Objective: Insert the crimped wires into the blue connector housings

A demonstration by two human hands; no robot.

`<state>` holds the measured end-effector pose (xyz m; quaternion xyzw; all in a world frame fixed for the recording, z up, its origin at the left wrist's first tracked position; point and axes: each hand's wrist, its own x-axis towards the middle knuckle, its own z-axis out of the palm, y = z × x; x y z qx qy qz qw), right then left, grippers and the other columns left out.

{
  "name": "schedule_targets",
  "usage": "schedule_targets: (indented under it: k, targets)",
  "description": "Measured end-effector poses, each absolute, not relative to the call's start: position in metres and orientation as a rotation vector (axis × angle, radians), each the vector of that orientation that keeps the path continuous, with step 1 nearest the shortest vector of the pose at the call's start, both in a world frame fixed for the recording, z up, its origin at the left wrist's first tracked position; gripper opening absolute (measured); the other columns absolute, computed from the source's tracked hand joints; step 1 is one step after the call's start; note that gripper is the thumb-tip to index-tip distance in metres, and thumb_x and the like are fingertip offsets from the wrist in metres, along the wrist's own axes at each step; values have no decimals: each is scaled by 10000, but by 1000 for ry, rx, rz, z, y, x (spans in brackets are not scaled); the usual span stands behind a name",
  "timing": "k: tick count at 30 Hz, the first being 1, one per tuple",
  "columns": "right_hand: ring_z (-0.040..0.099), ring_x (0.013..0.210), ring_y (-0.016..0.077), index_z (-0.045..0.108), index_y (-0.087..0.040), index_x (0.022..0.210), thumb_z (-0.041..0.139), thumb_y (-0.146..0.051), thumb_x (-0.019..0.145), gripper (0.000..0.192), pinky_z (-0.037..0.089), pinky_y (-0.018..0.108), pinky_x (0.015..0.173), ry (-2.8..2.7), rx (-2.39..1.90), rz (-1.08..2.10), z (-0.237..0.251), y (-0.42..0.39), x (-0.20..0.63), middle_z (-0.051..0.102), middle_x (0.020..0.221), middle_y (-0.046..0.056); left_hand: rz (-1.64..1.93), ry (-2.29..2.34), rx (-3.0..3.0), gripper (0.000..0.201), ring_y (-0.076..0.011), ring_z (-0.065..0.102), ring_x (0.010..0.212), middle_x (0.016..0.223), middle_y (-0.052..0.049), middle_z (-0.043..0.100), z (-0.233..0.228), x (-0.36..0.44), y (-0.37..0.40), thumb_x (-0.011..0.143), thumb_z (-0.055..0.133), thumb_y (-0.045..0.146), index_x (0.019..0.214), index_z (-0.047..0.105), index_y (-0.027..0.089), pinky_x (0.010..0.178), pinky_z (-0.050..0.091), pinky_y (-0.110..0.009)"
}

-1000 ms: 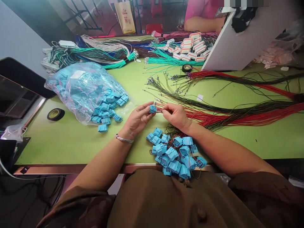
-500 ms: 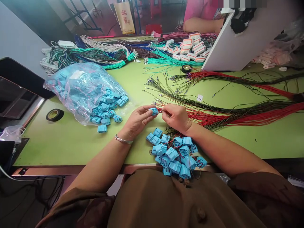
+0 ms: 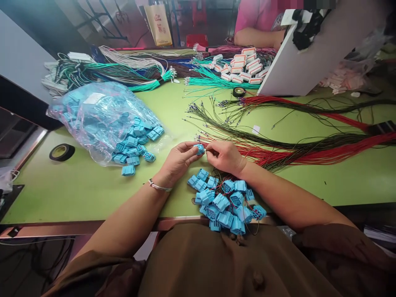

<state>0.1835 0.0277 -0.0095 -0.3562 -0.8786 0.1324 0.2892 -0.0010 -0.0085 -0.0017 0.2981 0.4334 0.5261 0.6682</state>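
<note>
Green tabletop (image 3: 77, 185): carries all items listed. Clear plastic bag (image 3: 99, 115), left of centre: large, soft, crinkled, spilling blue connector housings from its open mouth. Red and dark wire bundles (image 3: 309, 150), right: long, limp, fanned across the surface, terminal ends pointing toward the hands. Teal, white and dark wire bundles (image 3: 139, 74), far edge: likewise loose. White board (image 3: 297, 66), far right, propped at a tilt. Pile of blue connectors (image 3: 225, 202), near edge, just beside the person's body: some with short wires already in them. Left hand (image 3: 177, 161): fingers clamped on a single blue connector (image 3: 199, 148), held just above the tabletop between the two hands. Right hand (image 3: 225, 156): fingers pinched together on a thin wire end at the connector's face; the wire itself is too fine to trace. The connector looks light, rigid and moulded, probably best held by its flat sides, leaving the cavity face free. The wire appears floppy, so a hold close behind the terminal seems wise. Tape roll (image 3: 62, 152), far left. Second tape roll (image 3: 239, 91), by the board. Another person's arm (image 3: 256, 38), far side.
</note>
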Motion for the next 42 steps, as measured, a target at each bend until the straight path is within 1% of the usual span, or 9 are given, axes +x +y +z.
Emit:
schedule_targets:
  k: [10,17,23,30,32,34,37,39,42]
  targets:
    - [503,640,145,600,-170,669,490,-160,810,179,347,271,647,-2419,-1033,354,-6,22,178,638,685,49,1176,964,723,321,-155,704,823,873,-62,760,-4,3,-7,596,896,261,850,737,146,833,561,-312]
    - [537,591,110,722,-151,818,562,-228,800,179,417,237,614,-2112,-1125,798,24,57,175,688,713,14,1198,909,662,313,-135,692,838,926,-57,748,1,-2,-10,661,862,296,913,743,152,823,556,-277]
    - [640,801,172,755,-127,864,623,-133,764,166,472,271,768,-2419,-1473,594,39,144,116,741,874,84,1151,887,629,345,-137,690,806,872,-39,729,4,-4,-12,645,870,281,935,732,157,779,545,-275]
    - [661,978,281,721,-77,961,578,-124,836,196,483,362,880,-2540,-1770,425,22,159,63,714,1028,213,1136,852,608,337,-129,677,797,854,-38,725,2,-5,-13,639,871,227,930,729,136,797,531,-289]
    - [664,901,252,705,-93,874,570,-123,841,142,495,341,843,-2439,-1709,478,30,159,73,717,918,180,1143,840,589,324,-131,683,810,872,-38,726,1,-5,-12,647,865,213,932,732,134,830,533,-296]
    - [626,705,178,664,-120,779,582,-156,839,107,502,289,711,-2226,-1559,683,43,157,96,684,754,108,1149,825,568,303,-136,690,828,898,-45,729,0,-5,-11,668,852,210,937,737,131,873,532,-307]
    - [447,481,74,624,-148,770,639,-254,807,112,397,213,489,-1882,-1246,1157,61,133,140,613,633,14,1148,803,553,276,-144,696,860,949,-64,738,-1,-5,-10,698,830,204,949,742,128,912,529,-311]
    - [393,459,56,637,-153,795,673,-301,767,155,328,202,442,-1771,-1104,1356,65,104,165,595,615,-11,1149,797,549,270,-145,697,893,984,-71,743,-1,-5,-9,708,819,187,960,743,126,924,530,-300]
    - [451,521,70,673,-146,768,666,-286,731,145,351,217,495,-1812,-1034,1355,55,58,184,602,625,-13,1147,797,559,263,-145,695,937,1016,-77,746,-2,-4,-7,728,799,169,982,742,127,929,533,-278]
